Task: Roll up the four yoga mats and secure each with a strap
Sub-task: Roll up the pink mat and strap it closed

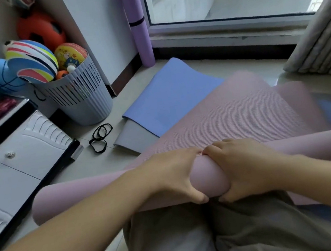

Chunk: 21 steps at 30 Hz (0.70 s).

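Pink yoga mat (233, 111) partly rolled; the roll lies across the lap and the loose tail runs out over the floor (102, 167) toward the window. Left hand (174, 175) and right hand (246, 167) sit side by side at mid-roll, fingers curled over the top, thumbs under, gripping it — likely to keep the turns tight and even. Blue mat (169, 97) and grey mat (132, 140) lie flat beyond. Purple mat (141, 43) stands strapped in the corner — one done, apparently. Black straps (100, 138) wait on the floor near the slatted basket (84, 103), handy for securing.

Floor (100, 169), grey mat (130, 138), black straps (100, 137), basket (83, 99)
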Motion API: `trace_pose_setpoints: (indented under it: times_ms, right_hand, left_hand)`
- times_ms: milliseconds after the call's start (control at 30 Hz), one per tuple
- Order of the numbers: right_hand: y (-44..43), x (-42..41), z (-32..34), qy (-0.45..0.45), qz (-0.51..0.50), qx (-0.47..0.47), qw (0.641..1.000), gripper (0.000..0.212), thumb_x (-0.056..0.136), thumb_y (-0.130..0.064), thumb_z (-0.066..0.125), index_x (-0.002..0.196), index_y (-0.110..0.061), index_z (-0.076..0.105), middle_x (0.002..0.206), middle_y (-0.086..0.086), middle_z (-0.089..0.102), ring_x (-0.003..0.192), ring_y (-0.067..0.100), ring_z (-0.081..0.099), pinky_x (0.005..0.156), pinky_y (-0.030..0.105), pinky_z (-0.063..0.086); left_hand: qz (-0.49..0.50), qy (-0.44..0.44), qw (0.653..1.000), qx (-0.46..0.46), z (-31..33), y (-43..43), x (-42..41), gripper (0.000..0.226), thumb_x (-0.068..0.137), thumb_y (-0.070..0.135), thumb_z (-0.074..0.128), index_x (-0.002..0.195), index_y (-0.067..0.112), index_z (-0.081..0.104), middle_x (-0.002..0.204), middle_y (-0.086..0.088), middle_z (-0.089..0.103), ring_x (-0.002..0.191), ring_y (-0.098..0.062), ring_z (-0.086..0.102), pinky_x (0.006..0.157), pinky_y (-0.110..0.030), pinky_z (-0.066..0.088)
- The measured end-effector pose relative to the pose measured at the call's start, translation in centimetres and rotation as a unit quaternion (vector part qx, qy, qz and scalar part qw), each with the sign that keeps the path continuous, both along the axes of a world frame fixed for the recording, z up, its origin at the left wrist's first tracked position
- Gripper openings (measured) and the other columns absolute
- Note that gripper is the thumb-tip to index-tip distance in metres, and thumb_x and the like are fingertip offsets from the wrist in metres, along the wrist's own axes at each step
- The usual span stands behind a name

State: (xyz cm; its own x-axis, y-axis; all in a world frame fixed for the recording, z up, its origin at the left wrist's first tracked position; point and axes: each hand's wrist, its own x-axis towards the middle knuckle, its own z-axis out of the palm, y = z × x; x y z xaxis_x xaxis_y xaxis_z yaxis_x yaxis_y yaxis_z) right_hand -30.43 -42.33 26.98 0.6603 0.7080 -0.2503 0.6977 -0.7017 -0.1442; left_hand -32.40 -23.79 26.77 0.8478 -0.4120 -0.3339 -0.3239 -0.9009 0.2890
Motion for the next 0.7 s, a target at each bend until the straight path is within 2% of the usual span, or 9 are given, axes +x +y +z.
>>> trace_pose_setpoints:
  times_ms: [67, 133, 200, 267, 333, 500, 567, 633, 700]
  right_hand:
    - [0.1, 1.8, 0.7, 0.068, -0.017, -0.007, 0.997, 0.075, 0.057, -0.066, 0.072, 0.117, -0.028, 0.047, 0.106, -0.011, 0.060, 0.090, 0.012, 0.056, 0.077, 0.030, 0.047]
    - [0.2, 2.9, 1.3, 0.120, -0.027, -0.033, 0.992, 0.077, 0.056, -0.063, 0.077, 0.118, -0.028, 0.048, 0.107, -0.011, 0.061, 0.091, 0.012, 0.056, 0.079, 0.030, 0.047]
    - [0.4, 2.3, 0.9, 0.059, -0.019, -0.053, 0.997, 0.079, 0.058, -0.064, 0.075, 0.121, -0.025, 0.045, 0.112, -0.008, 0.056, 0.097, 0.015, 0.054, 0.078, 0.030, 0.044]
    - [0.4, 0.7, -0.4, -0.088, 0.012, -0.036, 0.995, 0.080, 0.063, -0.060, 0.071, 0.125, -0.021, 0.041, 0.113, -0.003, 0.052, 0.100, 0.021, 0.053, 0.077, 0.034, 0.043]
    - [0.3, -0.2, -1.7, -0.141, 0.025, -0.004, 0.990, 0.076, 0.059, -0.051, 0.070, 0.123, -0.017, 0.047, 0.104, 0.000, 0.057, 0.090, 0.025, 0.058, 0.072, 0.037, 0.047]
    - [0.5, 1.8, -0.9, -0.061, -0.022, 0.053, 0.996, 0.064, 0.063, -0.050, 0.064, 0.118, -0.024, 0.047, 0.106, -0.008, 0.058, 0.095, 0.018, 0.057, 0.074, 0.032, 0.048]
    - [0.9, 2.6, -0.1, -0.095, -0.030, 0.087, 0.991, 0.060, 0.064, -0.052, 0.060, 0.115, -0.024, 0.050, 0.102, -0.008, 0.059, 0.092, 0.019, 0.057, 0.071, 0.032, 0.047]
    - [1.3, 4.6, 1.5, -0.170, -0.035, 0.125, 0.977, 0.058, 0.062, -0.054, 0.056, 0.111, -0.021, 0.056, 0.093, -0.004, 0.061, 0.084, 0.023, 0.059, 0.063, 0.032, 0.044]
    - [1.5, 6.4, 4.2, -0.235, -0.040, 0.165, 0.957, 0.058, 0.058, -0.048, 0.065, 0.108, -0.020, 0.058, 0.087, -0.003, 0.061, 0.078, 0.026, 0.060, 0.057, 0.030, 0.040]
  left_hand:
    - [-0.014, -0.119, 0.989, 0.081, -0.6, -0.5, -1.0, 0.097, 0.067, 0.059, 0.067, 0.146, 0.030, 0.018, 0.133, 0.002, 0.047, 0.118, -0.022, 0.049, 0.097, -0.041, 0.043]
    - [-0.015, -0.162, 0.982, 0.098, -1.1, -0.9, -1.5, 0.093, 0.069, 0.055, 0.067, 0.144, 0.027, 0.020, 0.128, 0.000, 0.048, 0.115, -0.024, 0.051, 0.095, -0.039, 0.043]
    - [-0.004, -0.137, 0.988, 0.073, -1.0, -0.7, -0.9, 0.086, 0.067, 0.054, 0.068, 0.139, 0.027, 0.028, 0.124, 0.001, 0.050, 0.111, -0.023, 0.053, 0.091, -0.037, 0.044]
    - [0.002, -0.093, 0.995, 0.039, -0.9, 0.1, -0.1, 0.081, 0.064, 0.055, 0.069, 0.133, 0.029, 0.035, 0.121, 0.004, 0.053, 0.109, -0.020, 0.054, 0.089, -0.037, 0.047]
    - [0.005, -0.083, 0.996, 0.031, -0.9, 0.4, 0.2, 0.082, 0.062, 0.057, 0.068, 0.133, 0.032, 0.034, 0.122, 0.007, 0.054, 0.108, -0.017, 0.054, 0.089, -0.037, 0.047]
    - [0.008, -0.209, 0.968, 0.139, -0.7, 0.0, -0.7, 0.095, 0.071, 0.053, 0.063, 0.146, 0.032, 0.007, 0.123, 0.000, 0.048, 0.110, -0.025, 0.053, 0.093, -0.039, 0.042]
    - [0.026, -0.234, 0.961, 0.144, 0.9, 0.5, 0.0, 0.087, 0.074, 0.048, 0.062, 0.145, 0.034, 0.014, 0.122, 0.000, 0.048, 0.110, -0.026, 0.052, 0.090, -0.036, 0.041]
    - [0.036, -0.303, 0.940, 0.152, 3.6, 1.0, 1.9, 0.079, 0.075, 0.046, 0.063, 0.143, 0.034, 0.024, 0.120, -0.001, 0.050, 0.106, -0.028, 0.053, 0.086, -0.037, 0.039]
    - [0.040, -0.361, 0.916, 0.168, 6.5, 1.2, 3.5, 0.078, 0.074, 0.043, 0.067, 0.141, 0.033, 0.028, 0.119, -0.002, 0.052, 0.105, -0.028, 0.054, 0.084, -0.038, 0.038]
